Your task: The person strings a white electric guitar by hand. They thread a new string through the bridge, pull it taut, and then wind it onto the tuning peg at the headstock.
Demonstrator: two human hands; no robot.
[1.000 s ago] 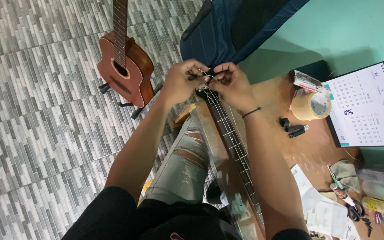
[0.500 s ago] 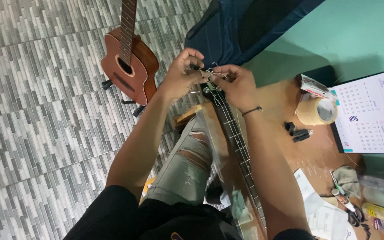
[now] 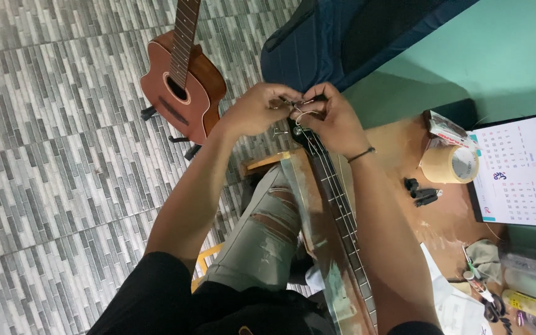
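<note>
- Head view: the headstock [image 3: 299, 127] of a guitar neck [image 3: 336, 211] is pinched between the left hand [image 3: 259, 111] and right hand [image 3: 333, 121], both closed narrowly on a thin wire string [image 3: 302, 115].
- Just below the grip, the neck rests on the knee.
- The string is best kept taut and the neck steady.
- Left of the grip stands a small brown guitar [image 3: 181, 80]; right of it, a tape roll [image 3: 449, 164].

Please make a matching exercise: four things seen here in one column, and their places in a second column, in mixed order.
Things:
1. small brown wooden guitar
2. roll of beige tape
3. white desk calendar
4. dark blue padded bag

Places:
A. right edge of the wooden table
B. upright on the grey tiled floor
C. against the green wall
D. between calendar and guitar neck

Pairs: 1-B, 2-D, 3-A, 4-C
</note>
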